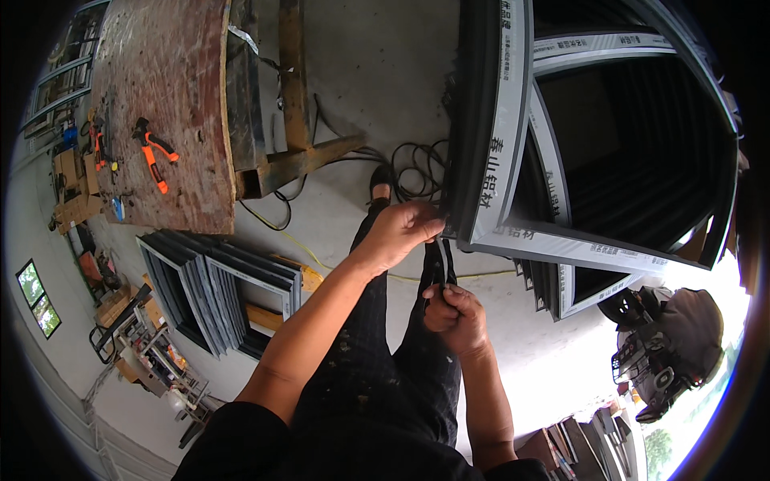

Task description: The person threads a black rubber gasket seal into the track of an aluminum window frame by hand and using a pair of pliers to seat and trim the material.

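A thin dark strip point(446, 263) runs between my hands, below the near left corner of a stack of window frames. My right hand point(455, 319) is closed in a pinch around its lower end, in front of my right thigh. Higher up and to the left, my left hand point(403, 234) has thumb and fingers pinched together on the strip's upper end, right against the frame corner. The nearest window frame point(553, 244) is dark with pale printed film along its faces. How the strip meets the frame is hidden by my left fingertips.
On the left stands a worn wooden table point(192, 88) with orange-handled pliers point(152, 156). More frames point(233, 289) lean below it. Black cable point(413, 164) coils on the floor near my foot. A parked scooter point(670, 345) stands at the right, boards point(577, 449) below it.
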{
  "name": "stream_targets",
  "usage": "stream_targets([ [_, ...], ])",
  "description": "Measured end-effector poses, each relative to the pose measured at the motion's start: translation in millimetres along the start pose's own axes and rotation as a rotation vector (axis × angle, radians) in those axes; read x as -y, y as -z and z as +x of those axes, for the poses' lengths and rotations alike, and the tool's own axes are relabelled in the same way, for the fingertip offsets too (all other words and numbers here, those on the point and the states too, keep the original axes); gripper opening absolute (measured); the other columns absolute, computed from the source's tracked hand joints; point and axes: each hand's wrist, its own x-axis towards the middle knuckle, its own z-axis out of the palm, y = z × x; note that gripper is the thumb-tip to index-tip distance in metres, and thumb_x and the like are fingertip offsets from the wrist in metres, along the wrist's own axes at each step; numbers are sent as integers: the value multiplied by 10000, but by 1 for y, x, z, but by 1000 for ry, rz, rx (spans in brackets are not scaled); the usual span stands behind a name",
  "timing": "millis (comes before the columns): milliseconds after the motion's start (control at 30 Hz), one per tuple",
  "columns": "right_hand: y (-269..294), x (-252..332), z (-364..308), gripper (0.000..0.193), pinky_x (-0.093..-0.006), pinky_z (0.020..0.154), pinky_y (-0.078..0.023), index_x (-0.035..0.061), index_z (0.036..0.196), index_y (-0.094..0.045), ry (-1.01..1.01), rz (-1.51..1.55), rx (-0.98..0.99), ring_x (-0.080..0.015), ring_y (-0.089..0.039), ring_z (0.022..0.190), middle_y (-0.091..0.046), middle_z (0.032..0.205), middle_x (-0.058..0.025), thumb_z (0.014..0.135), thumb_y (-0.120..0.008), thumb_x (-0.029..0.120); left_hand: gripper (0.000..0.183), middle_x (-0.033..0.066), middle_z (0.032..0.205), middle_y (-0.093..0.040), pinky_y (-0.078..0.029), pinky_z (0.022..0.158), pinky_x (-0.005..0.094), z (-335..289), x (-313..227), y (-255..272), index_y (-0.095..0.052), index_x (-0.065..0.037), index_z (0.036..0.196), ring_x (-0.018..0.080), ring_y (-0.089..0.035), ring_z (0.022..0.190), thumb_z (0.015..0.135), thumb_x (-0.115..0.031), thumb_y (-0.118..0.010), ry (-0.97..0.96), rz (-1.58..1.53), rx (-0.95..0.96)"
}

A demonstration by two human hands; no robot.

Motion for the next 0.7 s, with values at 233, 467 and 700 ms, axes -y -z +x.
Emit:
stream_targets([
  [233,-1,6,0,311,-243,471,-233,-90,1050,-551,14,-64,-35,-70,-264,472,-299,567,54,950,-463,192,213,12,683,-572,-412,608,252,-1,5,-1,-597,7,822,78,-489,627,908,-182,-645,-55,245,-81],
  [467,-16,9,-5,273,-231,482,-252,-89,1089,-559,124,-528,-330,-62,-310,512,-352,597,38,943,-504,135,205,60,812,-661,-492,702,245,-3,13,0,-628,44,935,102,-605,742,927,-161,-617,-83,124,-6],
  [700,-43,34,-15,198,-298,621,-470,14,1032,-585,810,-1417,-569,-234,-606,668,-630,795,-111,844,-647,5,236,69,913,-668,-498,824,258,-15,5,4,-618,48,1071,129,-625,863,979,-147,-522,132,-94,38],
])
